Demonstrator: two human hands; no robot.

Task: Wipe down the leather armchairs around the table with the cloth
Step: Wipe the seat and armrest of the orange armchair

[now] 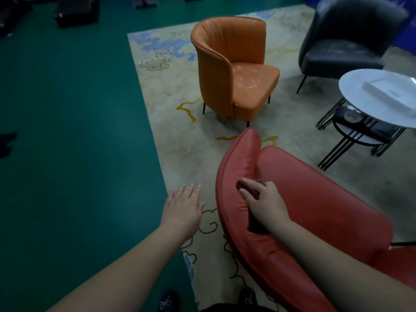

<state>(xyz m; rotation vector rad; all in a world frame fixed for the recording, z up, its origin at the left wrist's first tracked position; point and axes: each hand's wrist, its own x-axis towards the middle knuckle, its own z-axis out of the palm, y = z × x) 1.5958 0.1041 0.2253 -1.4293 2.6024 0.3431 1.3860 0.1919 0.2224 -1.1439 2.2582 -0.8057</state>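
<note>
I stand behind a red leather armchair (315, 199) at the lower right. My right hand (263, 199) grips a dark brown cloth (248, 189) and presses it on the top of the chair's padded back rim; a dark tail of cloth hangs below my wrist. My left hand (183, 206) hovers flat, fingers straight, over the rug to the left of the chair, holding nothing. An orange leather armchair (234, 70) with pale smudges on its seat stands farther off. A black leather armchair (346, 39) stands at the upper right.
A round white table (360, 95) with black wire legs stands at the right and carries a white box (391, 91). A beige patterned rug (180, 131) lies under the chairs; green floor (67, 131) spreads to the left. Dark objects line the far top-left edge.
</note>
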